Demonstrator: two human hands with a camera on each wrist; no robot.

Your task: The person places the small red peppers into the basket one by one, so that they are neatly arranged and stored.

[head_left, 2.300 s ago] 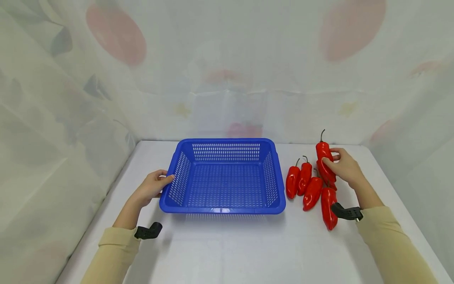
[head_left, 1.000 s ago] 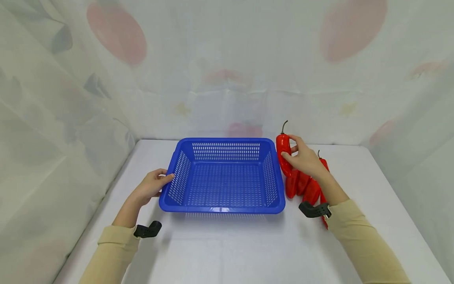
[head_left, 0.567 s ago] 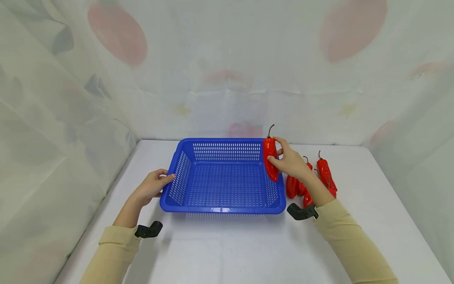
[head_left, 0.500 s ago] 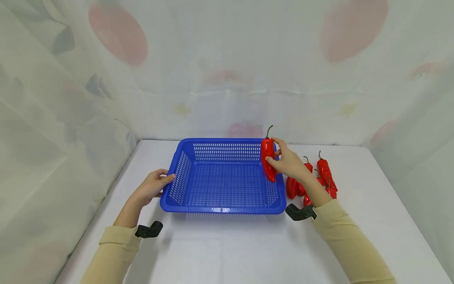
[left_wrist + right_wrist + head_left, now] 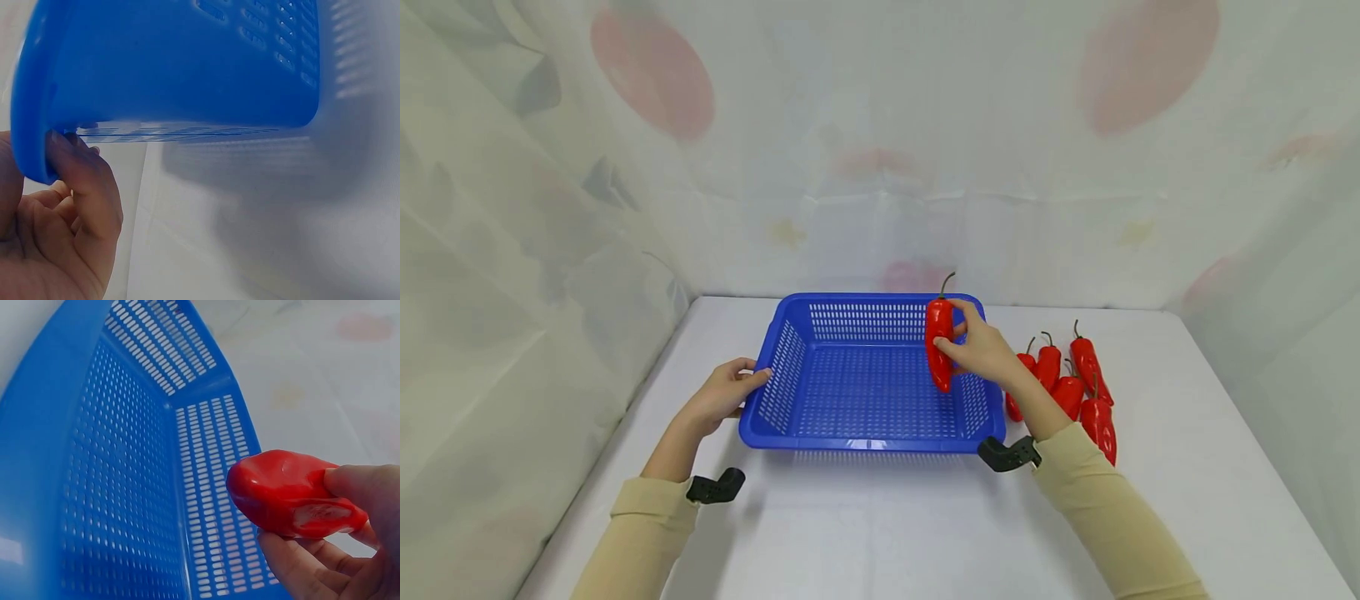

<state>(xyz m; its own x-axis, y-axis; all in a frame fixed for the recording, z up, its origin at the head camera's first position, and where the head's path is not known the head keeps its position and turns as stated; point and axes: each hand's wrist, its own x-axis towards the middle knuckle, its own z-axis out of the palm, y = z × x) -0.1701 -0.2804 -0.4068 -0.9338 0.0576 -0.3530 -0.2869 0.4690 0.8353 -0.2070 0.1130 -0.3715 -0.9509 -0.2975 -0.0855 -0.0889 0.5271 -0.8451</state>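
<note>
A blue plastic basket point(image 5: 872, 445) with slotted walls stands in the middle of the table, with nothing lying in it. My left hand point(image 5: 724, 393) grips its left rim, thumb on top and fingers curled under the lip, as the left wrist view shows. Over the basket's right part, my right hand point(image 5: 983, 346) holds a red chili pepper point(image 5: 939, 342) between thumb and fingers, its stem pointing up. In the right wrist view the pepper point(image 5: 281, 494) is in front of the basket's far wall, apart from the floor.
Several more red peppers point(image 5: 1086, 367) lie on the white table point(image 5: 880, 525) right of the basket, partly covered by my right forearm. A pale patterned sheet point(image 5: 880, 167) hangs behind the table and along both sides.
My right hand has lifted one pepper from the group at the right and carried it left, across the right rim to above the basket. My left hand has stayed on the rim.
</note>
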